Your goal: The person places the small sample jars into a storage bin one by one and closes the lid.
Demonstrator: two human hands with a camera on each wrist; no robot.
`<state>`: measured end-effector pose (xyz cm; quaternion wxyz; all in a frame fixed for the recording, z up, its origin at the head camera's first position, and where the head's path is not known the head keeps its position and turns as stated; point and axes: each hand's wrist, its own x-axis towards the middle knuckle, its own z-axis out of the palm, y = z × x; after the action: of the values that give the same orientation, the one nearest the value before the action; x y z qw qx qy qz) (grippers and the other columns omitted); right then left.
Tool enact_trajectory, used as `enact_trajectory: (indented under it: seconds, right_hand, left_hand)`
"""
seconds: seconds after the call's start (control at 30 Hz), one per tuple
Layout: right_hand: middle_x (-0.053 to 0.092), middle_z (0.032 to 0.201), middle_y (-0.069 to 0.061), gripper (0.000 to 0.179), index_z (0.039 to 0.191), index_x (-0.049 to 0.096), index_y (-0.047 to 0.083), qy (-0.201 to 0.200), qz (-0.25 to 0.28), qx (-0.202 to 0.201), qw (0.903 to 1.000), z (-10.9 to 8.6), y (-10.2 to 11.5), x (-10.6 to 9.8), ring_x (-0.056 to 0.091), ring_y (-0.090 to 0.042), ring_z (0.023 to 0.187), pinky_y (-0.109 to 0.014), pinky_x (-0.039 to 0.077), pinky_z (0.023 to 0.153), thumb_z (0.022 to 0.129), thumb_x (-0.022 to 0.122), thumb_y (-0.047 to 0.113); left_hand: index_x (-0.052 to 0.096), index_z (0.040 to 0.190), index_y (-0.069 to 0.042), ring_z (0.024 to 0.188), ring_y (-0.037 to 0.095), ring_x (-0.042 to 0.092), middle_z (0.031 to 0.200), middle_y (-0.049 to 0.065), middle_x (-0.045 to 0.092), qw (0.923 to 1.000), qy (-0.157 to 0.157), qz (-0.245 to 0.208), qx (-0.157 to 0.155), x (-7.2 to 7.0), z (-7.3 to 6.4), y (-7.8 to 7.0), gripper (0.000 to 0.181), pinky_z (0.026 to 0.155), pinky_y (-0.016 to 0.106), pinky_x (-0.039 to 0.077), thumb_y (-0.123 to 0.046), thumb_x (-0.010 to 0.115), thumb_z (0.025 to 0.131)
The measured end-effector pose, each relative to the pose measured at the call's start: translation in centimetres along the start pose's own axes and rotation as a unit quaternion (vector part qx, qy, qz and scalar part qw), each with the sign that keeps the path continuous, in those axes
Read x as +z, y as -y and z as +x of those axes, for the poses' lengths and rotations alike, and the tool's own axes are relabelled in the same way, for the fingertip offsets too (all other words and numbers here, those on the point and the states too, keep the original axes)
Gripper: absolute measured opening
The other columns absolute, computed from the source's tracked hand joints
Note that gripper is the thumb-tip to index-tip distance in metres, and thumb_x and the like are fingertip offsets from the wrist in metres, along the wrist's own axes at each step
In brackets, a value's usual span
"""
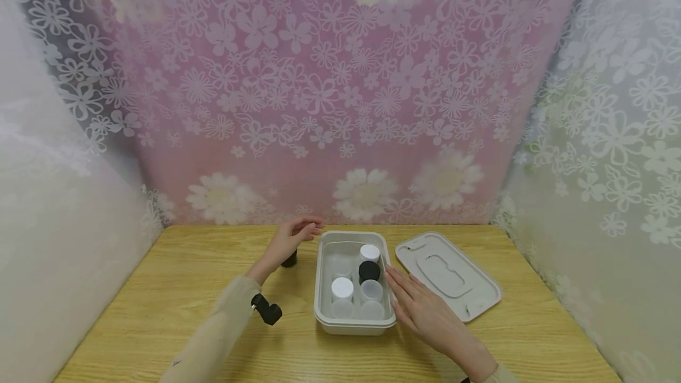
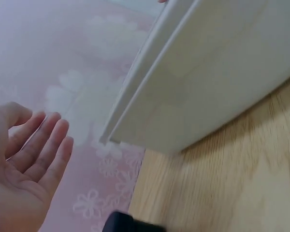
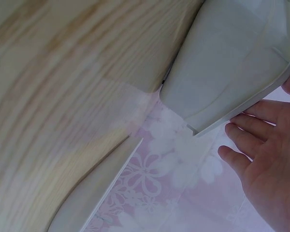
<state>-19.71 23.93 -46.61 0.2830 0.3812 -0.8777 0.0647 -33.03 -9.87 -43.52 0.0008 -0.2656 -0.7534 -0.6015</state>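
A pale plastic box (image 1: pixel 318 288) sits on the table in the head view. Inside it are a white-capped jar (image 1: pixel 342 287) at front left, another white cap (image 1: pixel 369 252) at the back right, a black cap (image 1: pixel 369 272), and clear lidless-looking containers (image 1: pixel 371 290). My right hand (image 1: pixel 422 312) lies along the box's right side, straight fingertips at the rim; the right wrist view shows this hand (image 3: pixel 275 150) beside the rim too. Off the box's back left corner hovers my left hand (image 1: pixel 289 241), holding nothing. Its fingers look loosely bent in the left wrist view.
To the right of the box lies its pale lid (image 1: pixel 468 288), angled on the wooden table (image 1: pixel 159 294). A small black object (image 1: pixel 289 260) stands left of the box, partly hidden by the left wrist. Flowered curtains (image 1: pixel 372 87) enclose the table's back and sides.
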Motion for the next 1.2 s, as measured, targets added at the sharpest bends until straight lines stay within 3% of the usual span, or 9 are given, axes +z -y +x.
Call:
enact_trajectory:
  seconds: [0.13, 0.27, 0.4, 0.57, 0.83, 1.1, 1.2]
  right_hand:
    - [0.053, 0.147, -0.022, 0.050, 0.141, 0.054, -0.009, -0.004, 0.003, -0.001, 1.0000, 0.0, -0.1, 0.0, 0.056, -0.037, 0.130, -0.016, 0.000, 0.124, 0.106, 0.051, 0.026]
    - [0.053, 0.146, -0.022, 0.050, 0.140, 0.054, -0.009, -0.007, 0.000, -0.003, 1.0000, 0.0, -0.2, 0.0, 0.056, -0.037, 0.129, -0.017, 0.001, 0.124, 0.108, 0.047, 0.029]
    - [0.053, 0.146, -0.022, 0.050, 0.140, 0.054, -0.009, -0.006, 0.000, -0.002, 1.0000, 0.0, -0.2, 0.0, 0.056, -0.037, 0.129, -0.016, 0.001, 0.124, 0.108, 0.046, 0.029]
    - [0.053, 0.147, -0.021, 0.050, 0.142, 0.053, -0.008, 0.001, 0.001, 0.004, 1.0000, 0.0, -0.1, -0.1, 0.056, -0.036, 0.130, -0.015, 0.000, 0.123, 0.106, 0.051, 0.027]
    - [0.052, 0.148, -0.020, 0.051, 0.142, 0.054, -0.007, -0.001, -0.004, 0.004, 1.0000, -0.1, -0.1, 0.0, 0.052, -0.031, 0.135, -0.016, 0.003, 0.124, 0.105, 0.053, 0.028]
    - [0.052, 0.149, -0.019, 0.051, 0.143, 0.053, -0.006, -0.006, 0.003, 0.004, 1.0000, -0.3, -0.2, 0.3, 0.028, -0.013, 0.150, -0.017, 0.005, 0.124, 0.106, 0.051, 0.029]
    - [0.052, 0.149, -0.019, 0.051, 0.143, 0.053, -0.006, -0.007, 0.003, 0.003, 1.0000, -0.3, -0.2, 0.4, 0.028, -0.012, 0.150, -0.017, 0.005, 0.125, 0.108, 0.048, 0.031]
  left_hand:
    - [0.059, 0.135, 0.004, 0.122, 0.046, 0.058, 0.134, 0.027, 0.060, 0.9989, -0.045, -0.001, -0.014, -1.0, -0.5, 0.5, 0.033, 0.102, 0.053, 0.052, -0.013, 0.051, 0.108]
    - [0.059, 0.137, 0.000, 0.122, 0.038, 0.060, 0.134, 0.022, 0.062, 0.9945, -0.093, 0.034, -0.033, -1.9, -1.3, 0.9, 0.037, 0.104, 0.052, 0.052, -0.019, 0.059, 0.105]
    - [0.061, 0.137, -0.004, 0.123, 0.034, 0.060, 0.135, 0.018, 0.062, 0.9884, -0.121, 0.073, -0.055, -2.6, -2.0, 1.7, 0.039, 0.105, 0.050, 0.051, -0.019, 0.066, 0.101]
    - [0.061, 0.135, -0.003, 0.124, 0.037, 0.059, 0.135, 0.021, 0.061, 0.9843, -0.122, 0.106, -0.073, -3.3, -2.8, 2.8, 0.044, 0.106, 0.051, 0.050, -0.012, 0.074, 0.094]
    - [0.058, 0.138, -0.002, 0.126, 0.037, 0.057, 0.137, 0.019, 0.060, 0.9749, -0.094, 0.161, -0.121, -3.6, -3.6, 3.8, 0.054, 0.107, 0.050, 0.049, -0.013, 0.080, 0.089]
    - [0.057, 0.138, 0.002, 0.123, 0.039, 0.058, 0.136, 0.021, 0.059, 0.9698, -0.075, 0.182, -0.144, -3.6, -4.0, 4.9, 0.059, 0.103, 0.051, 0.052, -0.015, 0.082, 0.087]
    - [0.058, 0.137, 0.002, 0.120, 0.039, 0.060, 0.133, 0.020, 0.061, 0.9674, -0.071, 0.191, -0.150, -3.5, -4.2, 5.3, 0.059, 0.100, 0.051, 0.053, -0.018, 0.082, 0.087]
